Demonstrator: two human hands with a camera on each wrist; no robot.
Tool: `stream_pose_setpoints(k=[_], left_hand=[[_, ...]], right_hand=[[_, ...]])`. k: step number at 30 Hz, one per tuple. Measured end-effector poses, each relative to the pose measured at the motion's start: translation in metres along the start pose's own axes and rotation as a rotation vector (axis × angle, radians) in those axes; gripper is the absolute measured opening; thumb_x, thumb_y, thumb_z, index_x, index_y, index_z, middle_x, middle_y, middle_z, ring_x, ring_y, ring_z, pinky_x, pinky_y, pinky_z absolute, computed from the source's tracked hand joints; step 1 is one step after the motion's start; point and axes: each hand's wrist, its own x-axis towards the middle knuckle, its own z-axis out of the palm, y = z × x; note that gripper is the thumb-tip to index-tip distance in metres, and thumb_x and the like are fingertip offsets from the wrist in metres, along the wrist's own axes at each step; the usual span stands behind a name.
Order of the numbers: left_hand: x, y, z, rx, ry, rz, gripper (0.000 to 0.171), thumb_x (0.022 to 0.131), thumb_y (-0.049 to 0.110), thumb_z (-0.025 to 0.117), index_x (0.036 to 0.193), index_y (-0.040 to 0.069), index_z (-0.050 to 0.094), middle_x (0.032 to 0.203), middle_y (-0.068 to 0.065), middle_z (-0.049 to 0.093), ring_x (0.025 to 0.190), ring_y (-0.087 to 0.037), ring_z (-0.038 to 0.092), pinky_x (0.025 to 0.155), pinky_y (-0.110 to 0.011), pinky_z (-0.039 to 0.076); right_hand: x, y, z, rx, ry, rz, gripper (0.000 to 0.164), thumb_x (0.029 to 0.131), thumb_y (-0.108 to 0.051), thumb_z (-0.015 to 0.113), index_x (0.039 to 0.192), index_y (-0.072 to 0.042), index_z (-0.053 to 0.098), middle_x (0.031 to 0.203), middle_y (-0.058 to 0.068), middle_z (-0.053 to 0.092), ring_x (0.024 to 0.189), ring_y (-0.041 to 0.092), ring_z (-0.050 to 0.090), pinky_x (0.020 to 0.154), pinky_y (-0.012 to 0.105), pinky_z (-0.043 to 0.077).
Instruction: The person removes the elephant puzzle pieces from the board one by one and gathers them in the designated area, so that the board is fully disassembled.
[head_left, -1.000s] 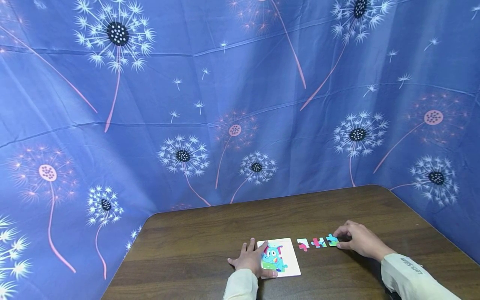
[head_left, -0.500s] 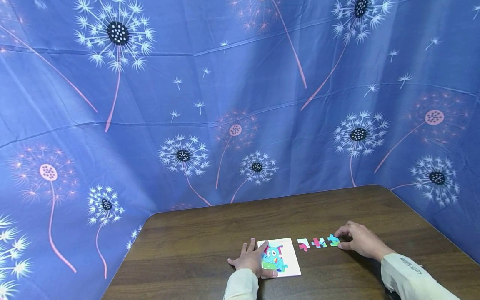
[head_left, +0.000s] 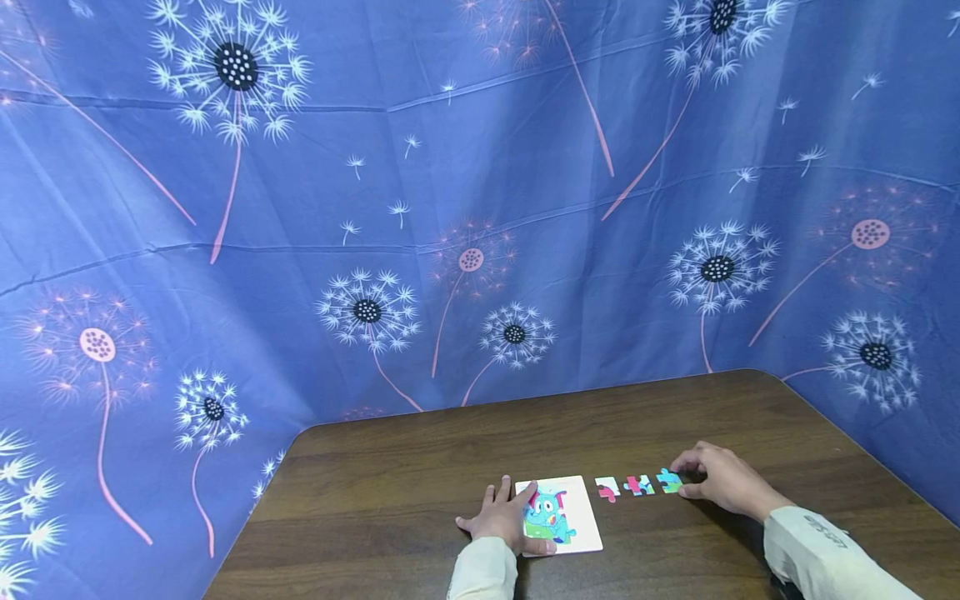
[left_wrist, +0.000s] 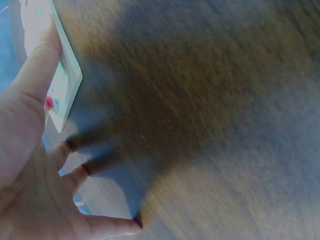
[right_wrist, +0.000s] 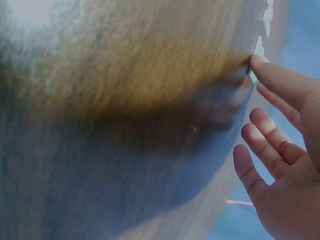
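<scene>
A square white puzzle board (head_left: 587, 518) with a blue cartoon animal lies on the table. My left hand (head_left: 495, 521) rests across its left side, fingers spread. Thumb and index finger lie on the board; in the left wrist view other fingertips of the left hand (left_wrist: 45, 200) touch the tabletop. To the right, my right hand (head_left: 723, 479) pinches a blue-green jigsaw piece (head_left: 667, 481) at its right end between thumb and index finger. The right wrist view shows the right hand's (right_wrist: 285, 145) thumb at this piece (right_wrist: 254, 75), with the other fingers off the table.
Between the board and the pinched piece lie a pink-and-white jigsaw piece (head_left: 607, 488) and a red-and-blue one (head_left: 638, 485), in a row. The brown wooden table (head_left: 390, 483) meets a blue dandelion-print curtain (head_left: 585, 292) along its back and sides.
The blue-green piece and my right hand have slid slightly to the right, widening the gap to the middle piece. The left hand and the board look unmoved.
</scene>
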Motion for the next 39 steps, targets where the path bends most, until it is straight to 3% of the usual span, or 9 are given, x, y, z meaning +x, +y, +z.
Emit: stream_pose_setpoints(k=[5,12,19,30,39], left_hand=[[0.0,0.0,0.001,0.002,0.0,-0.001,0.09,0.069,0.053,0.09,0.149,0.035,0.052,0.158,-0.007,0.042,0.147,-0.035,0.036,0.094,-0.085,0.032],[0.002,-0.001,0.003,0.01,0.005,-0.007,0.09,0.069,0.053,0.09,0.149,0.035,0.052,0.158,-0.007,0.043,0.146,-0.035,0.037,0.094,-0.084,0.033],[0.003,-0.001,0.004,0.006,0.012,-0.008,0.091,0.068,0.053,0.091,0.148,0.035,0.052,0.158,-0.007,0.043,0.146,-0.035,0.037,0.094,-0.084,0.033],[0.004,-0.002,0.004,0.009,0.013,-0.008,0.092,0.068,0.054,0.09,0.149,0.035,0.051,0.158,-0.006,0.043,0.146,-0.035,0.037,0.094,-0.084,0.033],[0.003,-0.002,0.004,0.002,0.017,-0.005,0.093,0.067,0.055,0.091,0.149,0.034,0.051,0.158,-0.007,0.043,0.146,-0.035,0.037,0.094,-0.084,0.033]], right_hand=[[-0.001,-0.007,-0.002,0.054,0.008,0.021,0.026,0.076,-0.02,0.089,0.097,-0.013,0.075,0.094,-0.002,0.064,0.088,0.024,0.062,0.076,0.045,0.052],[-0.001,-0.022,0.004,0.102,0.062,-0.032,0.026,0.076,-0.02,0.089,0.097,-0.011,0.076,0.092,-0.002,0.064,0.085,0.021,0.063,0.073,0.039,0.051],[0.001,-0.039,0.005,0.189,0.01,-0.003,0.03,0.08,-0.02,0.087,0.106,-0.009,0.075,0.101,0.002,0.067,0.091,0.026,0.064,0.077,0.045,0.053],[0.005,-0.07,0.017,0.264,-0.011,0.009,0.032,0.084,-0.022,0.084,0.11,-0.006,0.074,0.099,-0.001,0.067,0.086,0.018,0.057,0.068,0.03,0.048],[0.011,-0.084,0.029,0.29,0.009,-0.021,0.03,0.081,-0.02,0.086,0.105,-0.007,0.075,0.091,0.0,0.066,0.082,0.016,0.058,0.067,0.029,0.048]])
